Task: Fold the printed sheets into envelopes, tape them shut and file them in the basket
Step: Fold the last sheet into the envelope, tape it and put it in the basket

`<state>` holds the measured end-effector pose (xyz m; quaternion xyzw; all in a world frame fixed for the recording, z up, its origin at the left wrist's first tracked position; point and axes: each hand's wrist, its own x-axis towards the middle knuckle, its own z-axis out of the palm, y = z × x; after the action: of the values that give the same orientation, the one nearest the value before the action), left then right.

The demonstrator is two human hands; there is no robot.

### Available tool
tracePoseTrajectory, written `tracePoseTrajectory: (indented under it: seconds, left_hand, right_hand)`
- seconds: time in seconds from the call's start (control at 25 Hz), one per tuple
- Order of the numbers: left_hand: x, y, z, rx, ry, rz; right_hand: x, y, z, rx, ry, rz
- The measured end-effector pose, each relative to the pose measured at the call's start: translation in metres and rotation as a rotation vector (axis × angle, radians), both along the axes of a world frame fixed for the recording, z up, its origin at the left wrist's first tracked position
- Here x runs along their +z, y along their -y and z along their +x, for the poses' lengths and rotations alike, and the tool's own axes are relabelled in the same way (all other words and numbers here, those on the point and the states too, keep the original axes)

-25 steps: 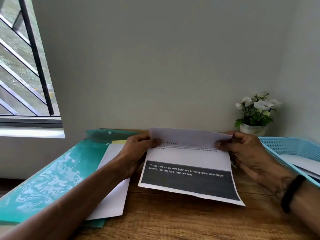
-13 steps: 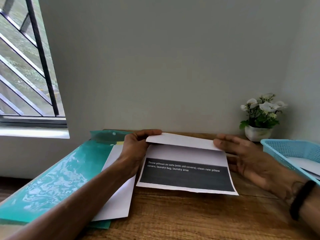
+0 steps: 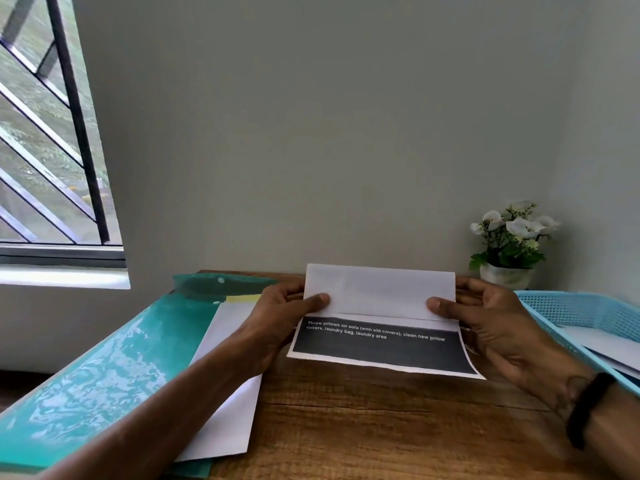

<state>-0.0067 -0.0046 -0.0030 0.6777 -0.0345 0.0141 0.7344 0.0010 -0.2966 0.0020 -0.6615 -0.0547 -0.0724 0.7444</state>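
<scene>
A printed sheet (image 3: pixel 381 348) with a dark band and white text is held just above the wooden table (image 3: pixel 363 427). Its top third is folded toward me, showing a blank white flap. My left hand (image 3: pixel 280 317) pinches the flap's left edge, thumb on top. My right hand (image 3: pixel 485 320) pinches the right edge the same way. The light blue plastic basket (image 3: pixel 568 306) stands at the right with white papers inside it.
A teal plastic folder (image 3: pixel 104 368) lies at the left with white sheets (image 3: pixel 228 393) and a yellow note on it. A small white pot of white flowers (image 3: pixel 509 251) stands at the back right by the wall. A barred window is at the left.
The sheet's top part has been folded further over toward me, now covering the small text lines. Both thumbs have shifted onto the flap's front.
</scene>
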Motion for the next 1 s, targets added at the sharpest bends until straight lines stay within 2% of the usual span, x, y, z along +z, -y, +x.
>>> tracePoseTrajectory:
  seconds: [0.2, 0.4, 0.48, 0.56, 0.64, 0.72, 0.76, 0.84, 0.96, 1.0]
  left_hand:
    - [0.003, -0.003, -0.002, 0.059, -0.052, -0.049]
    - [0.006, -0.005, -0.003, 0.054, -0.080, -0.128]
    - [0.007, -0.007, -0.002, 0.038, -0.106, -0.292]
    - [0.008, -0.011, -0.001, 0.003, -0.126, -0.453]
    - [0.010, -0.012, 0.000, -0.010, -0.123, -0.493]
    - [0.009, -0.010, 0.001, 0.011, -0.101, -0.431]
    - [0.008, -0.009, 0.003, 0.021, -0.096, -0.390]
    - [0.005, -0.009, 0.004, 0.035, -0.109, -0.356]
    - [0.006, -0.011, 0.004, 0.058, -0.067, -0.355]
    - [0.006, -0.012, 0.004, 0.061, -0.035, -0.330]
  right_hand:
    - [0.005, -0.004, -0.005, -0.056, 0.056, -0.132]
    - [0.006, -0.004, -0.006, -0.029, 0.050, -0.006]
    - [0.005, -0.005, -0.007, -0.058, 0.120, -0.087]
    - [0.004, -0.006, -0.009, -0.092, 0.210, -0.253]
    - [0.003, -0.008, -0.010, -0.083, 0.249, -0.382]
    - [0.001, -0.009, -0.010, -0.058, 0.273, -0.445]
    - [0.000, -0.010, -0.009, -0.054, 0.269, -0.433]
    - [-0.002, -0.011, -0.005, -0.058, 0.228, -0.283]
    - [0.003, -0.017, -0.007, 0.096, -0.008, 0.232]
    - [0.006, -0.019, -0.009, 0.149, -0.050, 0.305]
